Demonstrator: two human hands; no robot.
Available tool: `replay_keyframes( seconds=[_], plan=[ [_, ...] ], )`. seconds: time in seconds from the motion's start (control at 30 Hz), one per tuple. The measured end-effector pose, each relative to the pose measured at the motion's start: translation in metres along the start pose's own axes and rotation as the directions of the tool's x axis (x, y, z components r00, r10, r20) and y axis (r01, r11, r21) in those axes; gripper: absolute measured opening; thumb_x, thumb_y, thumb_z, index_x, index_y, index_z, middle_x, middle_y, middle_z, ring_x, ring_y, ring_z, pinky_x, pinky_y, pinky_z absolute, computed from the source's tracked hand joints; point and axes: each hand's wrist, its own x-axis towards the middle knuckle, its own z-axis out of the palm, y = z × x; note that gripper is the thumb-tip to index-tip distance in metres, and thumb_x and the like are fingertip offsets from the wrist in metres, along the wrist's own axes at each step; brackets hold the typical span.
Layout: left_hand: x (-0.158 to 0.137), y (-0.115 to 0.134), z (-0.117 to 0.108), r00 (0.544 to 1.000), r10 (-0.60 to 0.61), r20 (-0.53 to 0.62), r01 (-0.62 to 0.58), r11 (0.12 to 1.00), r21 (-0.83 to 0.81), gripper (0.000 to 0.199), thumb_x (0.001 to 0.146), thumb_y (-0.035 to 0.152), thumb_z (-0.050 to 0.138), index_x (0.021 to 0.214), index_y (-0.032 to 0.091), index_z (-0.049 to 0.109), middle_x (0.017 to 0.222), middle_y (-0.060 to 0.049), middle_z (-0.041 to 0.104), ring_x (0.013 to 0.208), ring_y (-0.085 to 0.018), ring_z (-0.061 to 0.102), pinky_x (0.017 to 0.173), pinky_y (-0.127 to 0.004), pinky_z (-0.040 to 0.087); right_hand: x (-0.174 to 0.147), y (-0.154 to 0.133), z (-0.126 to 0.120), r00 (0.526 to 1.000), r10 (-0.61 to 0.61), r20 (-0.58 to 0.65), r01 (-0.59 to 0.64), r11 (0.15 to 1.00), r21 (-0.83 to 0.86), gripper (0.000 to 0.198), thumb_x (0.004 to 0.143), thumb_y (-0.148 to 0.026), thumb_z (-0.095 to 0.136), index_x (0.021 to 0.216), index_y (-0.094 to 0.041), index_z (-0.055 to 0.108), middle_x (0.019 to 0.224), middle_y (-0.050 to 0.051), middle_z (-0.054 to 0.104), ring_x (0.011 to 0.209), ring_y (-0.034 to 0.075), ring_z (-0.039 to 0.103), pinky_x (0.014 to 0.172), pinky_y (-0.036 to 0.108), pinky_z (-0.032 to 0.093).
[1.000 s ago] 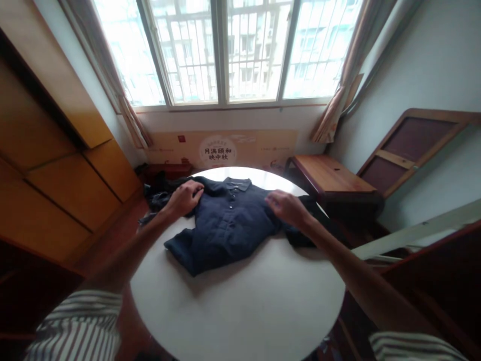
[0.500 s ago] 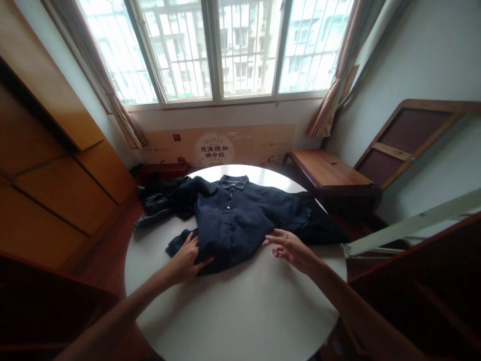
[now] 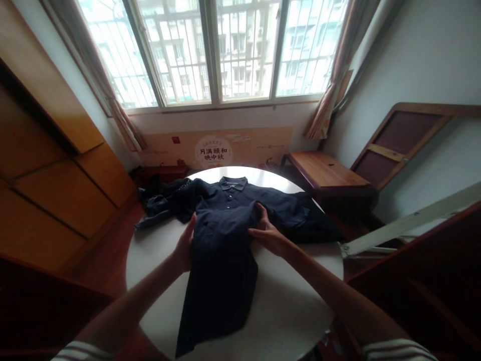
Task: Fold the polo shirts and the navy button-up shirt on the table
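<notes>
A dark navy polo shirt (image 3: 229, 220) lies on the round white table (image 3: 289, 301), its buttoned collar toward the window. The lower part of the shirt is lifted, and its hem end hangs down toward me over the tabletop. My left hand (image 3: 185, 246) grips the left edge of the raised cloth, thumb up, with its other fingers hidden behind the fabric. On the opposite edge, my right hand (image 3: 266, 233) holds the cloth between thumb and fingers. The right sleeve side spreads out flat beyond my right hand.
More dark clothes (image 3: 156, 200) are heaped at the table's left rim. A wooden bench (image 3: 326, 168) stands beyond the table at the right, near a leaning framed panel (image 3: 398, 140). Wooden cabinets (image 3: 48, 200) line the left side, and a barred window (image 3: 244, 55) is ahead.
Both hands have moved onto the shirt's sides and raised its lower part. The hem end, flat on the table before, has come toward me and now hangs down below my hands.
</notes>
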Motion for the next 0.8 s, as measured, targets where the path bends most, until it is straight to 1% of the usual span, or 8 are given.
replay_keyframes(
  seconds=[0.1, 0.17, 0.3, 0.37, 0.43, 0.57, 0.7, 0.8],
  plan=[
    [-0.009, -0.012, -0.011, 0.993, -0.096, -0.065, 0.103, 0.988, 0.114, 0.026, 0.086, 0.032, 0.067, 0.1, 0.011, 0.073, 0.08, -0.008, 0.076, 0.076, -0.022, 0.074, 0.076, -0.029, 0.059, -0.014, -0.007, 0.003, 0.999, 0.014, 0.03, -0.01, 0.994, -0.112, 0.11, 0.066, -0.025, 0.087, 0.148, -0.041, 0.015, 0.129, 0.003, 0.06, 0.111, 0.022, 0.066, 0.096, 0.038, 0.054],
    [-0.015, -0.016, -0.018, 0.995, -0.019, -0.094, 0.034, 0.987, 0.159, 0.026, 0.082, 0.024, 0.071, 0.105, 0.01, 0.072, 0.091, -0.01, 0.077, 0.082, -0.022, 0.074, 0.079, -0.027, 0.058, -0.029, -0.018, 0.002, 0.999, 0.026, 0.043, -0.017, 0.979, -0.201, 0.1, 0.074, -0.031, 0.082, 0.148, -0.04, 0.017, 0.127, 0.004, 0.061, 0.109, 0.023, 0.066, 0.095, 0.041, 0.054],
    [-0.031, -0.012, -0.031, 0.981, 0.193, 0.017, -0.191, 0.949, 0.249, 0.051, 0.078, 0.023, 0.076, 0.127, 0.015, 0.063, 0.106, -0.01, 0.075, 0.094, -0.024, 0.073, 0.082, -0.029, 0.057, -0.062, -0.047, -0.013, 0.995, 0.071, -0.07, -0.093, 0.915, -0.393, 0.076, 0.08, -0.04, 0.077, 0.143, -0.036, 0.037, 0.128, 0.005, 0.061, 0.112, 0.023, 0.063, 0.096, 0.039, 0.053],
    [-0.041, -0.004, -0.038, 0.984, 0.175, 0.042, -0.179, 0.928, 0.326, 0.069, 0.074, 0.027, 0.081, 0.137, 0.016, 0.054, 0.113, -0.012, 0.072, 0.098, -0.027, 0.071, 0.08, -0.029, 0.056, -0.073, -0.058, -0.023, 0.981, 0.13, -0.141, -0.18, 0.879, -0.441, 0.069, 0.079, -0.042, 0.077, 0.14, -0.035, 0.044, 0.126, 0.005, 0.062, 0.106, 0.023, 0.065, 0.091, 0.037, 0.055],
    [-0.052, 0.008, -0.049, 0.993, 0.116, -0.031, -0.093, 0.906, 0.413, 0.081, 0.071, 0.03, 0.084, 0.143, 0.018, 0.047, 0.115, -0.012, 0.071, 0.096, -0.027, 0.072, 0.077, -0.029, 0.057, -0.079, -0.065, -0.031, 0.965, 0.174, -0.196, -0.246, 0.859, -0.449, 0.068, 0.078, -0.044, 0.077, 0.138, -0.034, 0.047, 0.125, 0.005, 0.062, 0.101, 0.022, 0.066, 0.086, 0.034, 0.056],
    [-0.076, 0.031, -0.071, 0.984, -0.028, -0.175, 0.119, 0.837, 0.534, 0.095, 0.067, 0.035, 0.088, 0.148, 0.021, 0.039, 0.117, -0.012, 0.069, 0.098, -0.027, 0.071, 0.083, -0.032, 0.056, -0.086, -0.073, -0.039, 0.945, 0.199, -0.26, -0.29, 0.876, -0.385, 0.072, 0.077, -0.046, 0.077, 0.141, -0.033, 0.044, 0.127, 0.007, 0.062, 0.103, 0.023, 0.067, 0.085, 0.034, 0.057],
    [-0.096, 0.032, -0.083, 0.998, -0.002, -0.067, 0.039, 0.825, 0.563, 0.103, 0.064, 0.043, 0.087, 0.15, 0.026, 0.033, 0.119, -0.009, 0.068, 0.108, -0.029, 0.066, 0.094, -0.036, 0.051, -0.098, -0.071, -0.04, 0.97, 0.179, -0.166, -0.232, 0.887, -0.4, 0.108, 0.069, -0.042, 0.084, 0.154, -0.04, 0.017, 0.135, 0.007, 0.06, 0.114, 0.026, 0.064, 0.096, 0.04, 0.053],
    [-0.111, 0.029, -0.093, 0.995, -0.1, -0.007, 0.08, 0.748, 0.658, 0.1, 0.066, 0.047, 0.084, 0.15, 0.03, 0.033, 0.112, -0.006, 0.07, 0.101, -0.029, 0.068, 0.085, -0.034, 0.053, -0.109, -0.065, -0.047, 0.975, 0.217, -0.046, -0.211, 0.838, -0.504, 0.116, 0.064, -0.037, 0.088, 0.156, -0.038, 0.016, 0.135, 0.008, 0.06, 0.115, 0.025, 0.064, 0.096, 0.039, 0.053]
  ],
)
